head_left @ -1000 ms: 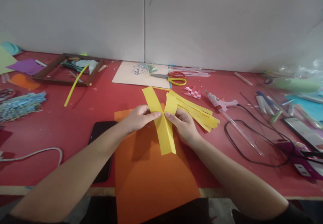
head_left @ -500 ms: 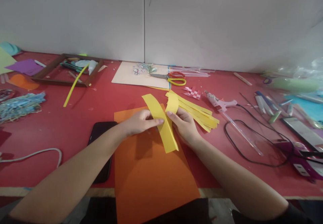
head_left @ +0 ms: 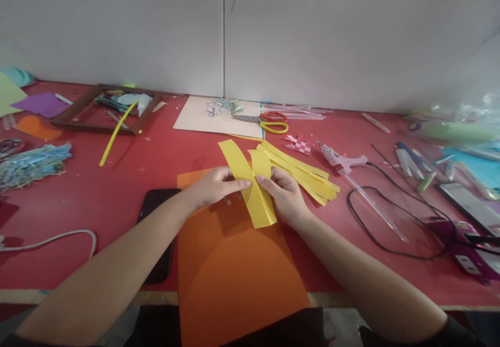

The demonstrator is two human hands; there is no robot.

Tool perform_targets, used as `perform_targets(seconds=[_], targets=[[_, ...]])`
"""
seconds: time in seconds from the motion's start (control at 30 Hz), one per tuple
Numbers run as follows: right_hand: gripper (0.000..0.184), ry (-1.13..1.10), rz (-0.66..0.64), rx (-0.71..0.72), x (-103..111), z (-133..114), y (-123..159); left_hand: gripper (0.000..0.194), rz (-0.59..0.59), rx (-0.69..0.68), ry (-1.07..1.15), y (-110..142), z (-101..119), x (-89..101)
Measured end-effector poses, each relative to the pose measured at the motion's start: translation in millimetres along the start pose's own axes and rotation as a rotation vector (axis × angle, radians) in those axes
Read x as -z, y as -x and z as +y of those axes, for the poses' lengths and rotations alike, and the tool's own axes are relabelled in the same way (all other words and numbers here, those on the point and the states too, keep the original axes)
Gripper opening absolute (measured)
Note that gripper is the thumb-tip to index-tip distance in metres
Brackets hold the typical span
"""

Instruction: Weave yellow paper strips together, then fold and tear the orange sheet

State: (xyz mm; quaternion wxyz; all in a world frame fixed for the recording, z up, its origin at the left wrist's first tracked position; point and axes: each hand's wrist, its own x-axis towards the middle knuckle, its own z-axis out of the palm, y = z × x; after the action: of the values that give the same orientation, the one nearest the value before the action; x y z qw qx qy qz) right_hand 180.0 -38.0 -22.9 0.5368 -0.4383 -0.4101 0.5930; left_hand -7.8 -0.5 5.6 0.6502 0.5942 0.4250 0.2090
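Observation:
Over an orange sheet [head_left: 234, 274], both hands hold a piece of yellow paper [head_left: 247, 180]. Its upper part is parted into two strips, and below my thumbs the halves meet along a crease. My left hand [head_left: 219, 185] pinches the left half, thumb on top and fingers underneath. With the thumb near the split, my right hand [head_left: 287, 193] grips the right half. Just behind the right hand lies a bundle of cut yellow strips [head_left: 308, 175]. A black phone [head_left: 156, 232] rests under my left forearm, partly covered.
Scissors [head_left: 269, 122] lie on a pale sheet [head_left: 195, 118] at the back. To the right sit a pink glue gun [head_left: 341, 160] with a looping black cord and a checkered paper piece [head_left: 300, 144]. A wooden frame [head_left: 82, 125] and blue yarn-like bundle [head_left: 35, 164] are left.
The yellow paper has shifted slightly up and left. Its right strip is less curled, and the lower part lies more spread at the crease. Both hands keep their hold.

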Motion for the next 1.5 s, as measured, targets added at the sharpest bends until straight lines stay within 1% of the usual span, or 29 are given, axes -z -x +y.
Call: perform_targets(seconds=[0.3,0.43,0.5,0.6,0.67,0.7,0.77,0.83,0.9,0.97,1.2,1.37,1.43,1.5], targets=[[0.026,-0.011,0.044,-0.028,-0.8,-2.3,0.8,0.043,0.01,0.005,0.035,0.5,1.5,1.1],[0.025,-0.022,0.044,-0.005,-0.8,-5.9,0.7,0.042,0.039,0.008,0.067,2.0,1.6,0.7],[0.025,0.004,0.056,-0.005,-0.6,-6.3,0.7,0.044,0.002,0.003,0.073,4.6,3.0,0.0],[0.025,0.053,0.075,0.01,0.9,-3.7,0.1,0.047,-0.142,0.001,0.041,8.4,4.7,-1.7],[0.024,0.068,0.072,0.05,2.3,-0.9,-0.7,0.048,-0.187,0.004,0.015,8.8,4.7,-3.2],[0.023,0.067,0.065,0.069,2.9,0.2,-1.0,0.047,-0.175,0.006,0.009,8.1,4.4,-3.8],[0.022,0.053,0.038,0.069,3.7,1.2,-1.1,0.047,-0.113,0.015,0.011,5.6,3.6,-4.4],[0.021,0.028,-0.013,0.023,3.7,0.6,-0.6,0.047,-0.065,0.011,0.012,2.9,3.1,-4.1],[0.021,0.025,-0.066,-0.031,3.0,-0.9,0.2,0.048,-0.046,-0.006,0.008,1.2,2.8,-3.4],[0.023,0.039,-0.093,-0.047,1.9,-2.3,0.9,0.049,-0.031,-0.02,0.007,0.7,2.7,-2.8],[0.025,0.06,-0.034,0.02,0.6,-2.0,-0.1,0.047,0.027,-0.047,0.014,0.3,3.1,-4.0],[0.022,0.029,0.002,0.047,0.5,-2.5,-0.5,0.046,0.091,-0.029,0.035,-0.2,3.2,-3.6],[0.021,0.025,0.012,0.054,0.4,-3.5,-0.1,0.046,0.059,-0.021,0.026,1.0,2.2,-3.7],[0.02,0.039,0.021,0.058,0.5,-4.1,0.4,0.046,-0.044,-0.022,0.012,2.4,0.5,-4.2]])
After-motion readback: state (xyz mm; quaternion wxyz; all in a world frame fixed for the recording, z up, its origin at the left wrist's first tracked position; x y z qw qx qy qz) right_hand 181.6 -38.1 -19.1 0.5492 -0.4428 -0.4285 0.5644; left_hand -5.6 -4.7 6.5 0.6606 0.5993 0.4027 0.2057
